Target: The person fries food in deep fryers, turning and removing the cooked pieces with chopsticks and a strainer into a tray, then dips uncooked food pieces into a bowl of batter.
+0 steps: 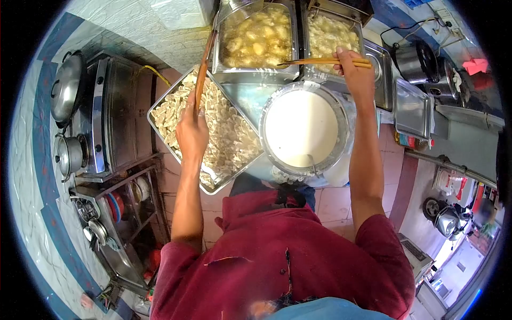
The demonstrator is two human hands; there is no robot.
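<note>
My left hand (193, 132) is closed round long brown wooden chopsticks (201, 81), held over a metal tray (245, 165) of pale sliced pieces (226, 128). Their dark tips point up towards the left edge of a fryer (256, 70) where golden pieces (258, 47) bubble in oil. In my right hand (352, 72) is another pair of wooden chopsticks (312, 61), lying nearly level, with dark tips by that fryer's front right corner. Below them stands a round tub (264, 144) of white batter (301, 125), with a metal handle (313, 164) sticking out near its front.
A second fryer (361, 40) at the back right holds paler pieces (332, 34) in oil. To the right are an empty-looking metal tray (413, 109) and a large dark pot (417, 61). A steel cabinet (125, 109) and lidded pots (69, 154) stand at left.
</note>
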